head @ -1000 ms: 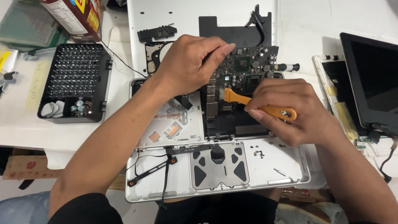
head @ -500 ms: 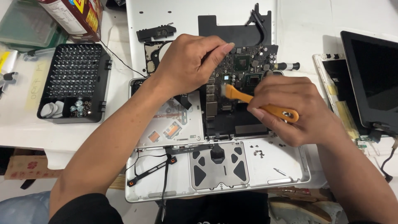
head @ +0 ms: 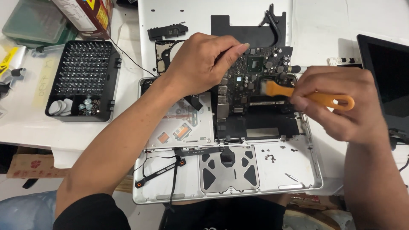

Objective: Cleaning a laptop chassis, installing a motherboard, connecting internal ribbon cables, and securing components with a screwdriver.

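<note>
The right hand (head: 336,106) is clamped on an orange brush (head: 306,96) whose handle lies left to right, bristles touching the circuit board (head: 255,81) just left of that grip. The left hand (head: 204,64) pinches the board's far-left edge, fingers together, inside the open laptop shell (head: 277,174). A black bit tray (head: 83,81) sits well left on the worktop (head: 341,25), loose screws (head: 269,157) near

The left hand (head: 204,64) hides the left edge of the dark green circuit board (head: 255,81); the flat black screen panel (head: 385,81) is cut by the right edge.
</note>
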